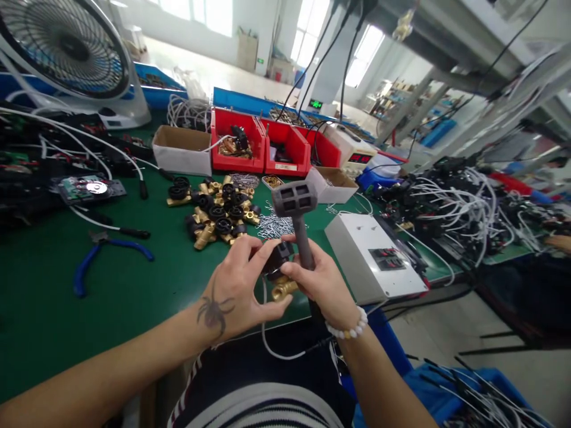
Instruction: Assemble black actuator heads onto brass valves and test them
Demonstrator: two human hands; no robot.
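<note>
My left hand (238, 285) is closed around a brass valve fitting (282, 289) with a black cap (279, 255), held above the table's front edge. A white cable (267, 333) hangs below it in a loop. My right hand (323, 285) grips a hammer (294, 205) by its dark handle, with the grey, windowed head pointing up; the thumb of that hand also presses against the fitting. Just beyond my hands lie a pile of brass fittings with black caps (223, 217) and a heap of small metal clips (274, 226).
Blue-handled pliers (91, 255) lie on the green table (40, 309) at left. A grey box with switches (375, 255) stands at right, beside tangled white cables (464, 202). Red bins (238, 163) and cardboard boxes (182, 156) line the back. A fan (74, 53) stands back left.
</note>
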